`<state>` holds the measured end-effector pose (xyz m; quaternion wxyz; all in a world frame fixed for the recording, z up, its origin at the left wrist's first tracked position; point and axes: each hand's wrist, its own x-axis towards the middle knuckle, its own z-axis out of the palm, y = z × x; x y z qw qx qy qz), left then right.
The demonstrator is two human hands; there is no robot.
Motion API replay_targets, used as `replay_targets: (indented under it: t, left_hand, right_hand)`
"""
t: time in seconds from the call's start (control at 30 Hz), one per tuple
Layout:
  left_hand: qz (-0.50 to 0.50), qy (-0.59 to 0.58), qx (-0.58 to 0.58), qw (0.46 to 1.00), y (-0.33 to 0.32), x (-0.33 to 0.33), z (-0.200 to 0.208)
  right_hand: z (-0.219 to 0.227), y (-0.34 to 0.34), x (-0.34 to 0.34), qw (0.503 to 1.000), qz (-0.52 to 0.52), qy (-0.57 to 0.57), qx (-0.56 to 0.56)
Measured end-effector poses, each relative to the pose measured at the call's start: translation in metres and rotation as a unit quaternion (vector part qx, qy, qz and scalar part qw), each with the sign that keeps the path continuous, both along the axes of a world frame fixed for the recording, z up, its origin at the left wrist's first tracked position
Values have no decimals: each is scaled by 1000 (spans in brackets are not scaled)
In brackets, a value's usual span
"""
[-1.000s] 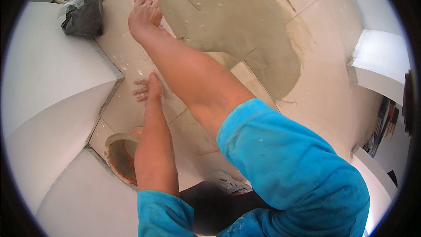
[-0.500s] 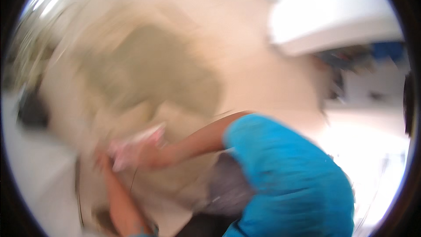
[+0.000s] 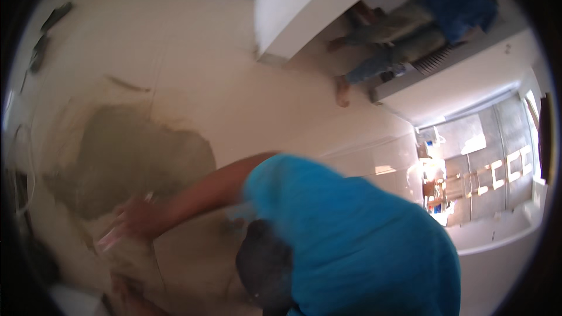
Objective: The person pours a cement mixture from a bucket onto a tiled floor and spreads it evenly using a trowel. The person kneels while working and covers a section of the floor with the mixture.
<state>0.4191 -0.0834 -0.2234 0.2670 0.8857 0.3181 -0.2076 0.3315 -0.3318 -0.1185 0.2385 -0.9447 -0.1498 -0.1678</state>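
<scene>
My right hand (image 3: 141,220) reaches out over the near edge of a wet-looking grey-green patch (image 3: 140,152) on the beige floor. Its fingers are closed around a pink-and-white packet (image 3: 111,237), of which only a pale edge shows. Lower down, my left hand (image 3: 124,288) is low and apart from the right one. Dimness and blur hide its fingers, so whether it holds anything cannot be made out.
A white pillar (image 3: 293,17) stands on the floor beyond. At upper right, a person in a blue shirt (image 3: 459,3) is near a low wall (image 3: 445,82). Dark objects (image 3: 40,52) and a pale cable (image 3: 26,169) lie along the left side.
Earlier both hands were together at the packet; now they are apart, the left one lower. The view has swung, bringing the pillar and the other person into sight.
</scene>
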Motion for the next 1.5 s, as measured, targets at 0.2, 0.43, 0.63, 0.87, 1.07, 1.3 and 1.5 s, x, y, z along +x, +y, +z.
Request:
replay_targets:
  t: [0.2, 0.43, 0.63, 0.87, 1.07, 1.3, 1.5]
  left_hand:
    - [105, 7, -57, 993, 26, 1, 7]
    - [139, -85, -214, 963, 107, 17, -40]
    - [-13, -55, -391, 919, 74, -31, 54]
    - [-246, -71, -206, 944, 21, -81, 223]
    - [-309, -73, -203, 926, 3, -115, 252]
    - [-269, -25, -199, 942, -18, -140, 190]
    - [48, -182, -260, 947, -38, -193, 120]
  right_hand:
    - [30, -174, -237, 986, 47, 125, -97]
    - [13, -229, -354, 969, 22, 196, -151]
    - [-14, -215, -334, 973, 25, 186, -131]
    - [-29, -196, -250, 986, 39, 111, -114]
    - [-27, -168, -188, 990, 28, 75, -115]
    - [-19, -144, -139, 990, 9, 35, -140]
    - [0, -134, -119, 989, -26, 15, -145]
